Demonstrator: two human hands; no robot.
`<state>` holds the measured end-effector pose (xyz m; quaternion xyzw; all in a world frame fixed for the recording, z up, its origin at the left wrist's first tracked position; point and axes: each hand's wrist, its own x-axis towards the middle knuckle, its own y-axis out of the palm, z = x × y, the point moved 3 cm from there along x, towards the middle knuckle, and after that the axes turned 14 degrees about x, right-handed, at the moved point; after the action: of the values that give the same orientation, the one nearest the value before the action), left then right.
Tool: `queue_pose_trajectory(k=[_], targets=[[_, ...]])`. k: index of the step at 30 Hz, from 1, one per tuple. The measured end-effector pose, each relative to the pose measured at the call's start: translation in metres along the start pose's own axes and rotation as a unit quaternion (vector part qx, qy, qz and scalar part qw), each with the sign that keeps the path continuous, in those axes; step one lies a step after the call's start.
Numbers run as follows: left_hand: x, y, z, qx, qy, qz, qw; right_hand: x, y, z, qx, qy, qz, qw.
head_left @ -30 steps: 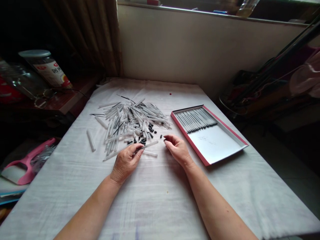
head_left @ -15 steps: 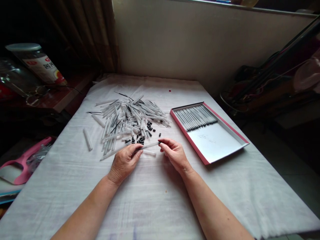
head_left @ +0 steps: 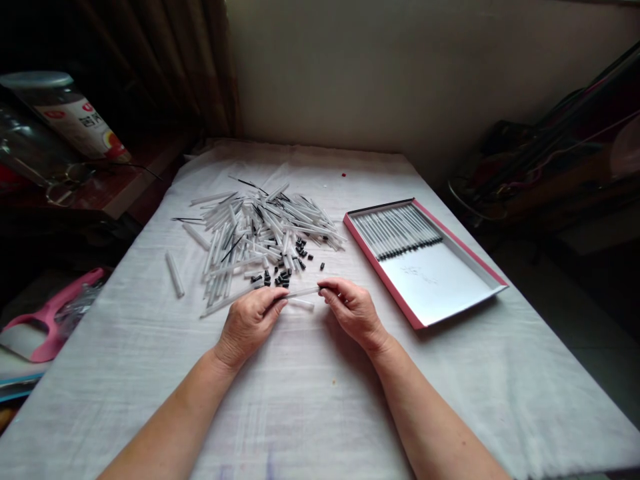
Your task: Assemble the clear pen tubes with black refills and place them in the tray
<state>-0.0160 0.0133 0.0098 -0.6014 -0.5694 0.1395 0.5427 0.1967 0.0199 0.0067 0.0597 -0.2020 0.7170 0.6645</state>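
Observation:
Between my hands lies a clear pen barrel [head_left: 303, 291], held level just above the cloth. My left hand [head_left: 253, 321] pinches its left end. At its right end, the fingertips of my right hand [head_left: 351, 308] close on a small dark piece, mostly hidden. Beyond my hands spreads a loose pile of clear pen parts [head_left: 270, 223] with thin black refills among them. Small black end plugs [head_left: 283, 277] are scattered at the pile's near edge. Another clear tube [head_left: 301, 304] rests on the cloth just under the held barrel.
A shallow pink-edged box lid [head_left: 383, 287] at right holds a row of pens with black ends [head_left: 400, 232]. One tube [head_left: 175, 274] lies apart at left. A pink-handled tool [head_left: 47, 320], a labelled jar [head_left: 75, 117] and glasses [head_left: 70, 183] sit beyond the table's left edge.
The view has tilted down slightly and shifted. Both hands keep their grip on the barrel, with the right hand's fingers drawn a little closer around its end.

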Motion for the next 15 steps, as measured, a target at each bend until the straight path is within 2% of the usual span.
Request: queue_pose_trajectory(k=[5, 9, 15], targets=[[-0.0002, -0.0004, -0.0012, -0.01, 0.009, 0.001, 1.0, 0.0006, -0.0018, 0.0012, -0.073, -0.003, 0.038, 0.997], [-0.0004, 0.0002, -0.0014, -0.017, 0.011, 0.014, 1.0, 0.0015, -0.0019, 0.0014, -0.124, 0.021, 0.065, 0.99], [-0.0001, 0.0004, -0.0015, -0.033, 0.005, 0.019, 0.999, 0.0026, -0.0016, 0.002, -0.1, 0.058, 0.075, 0.99]])
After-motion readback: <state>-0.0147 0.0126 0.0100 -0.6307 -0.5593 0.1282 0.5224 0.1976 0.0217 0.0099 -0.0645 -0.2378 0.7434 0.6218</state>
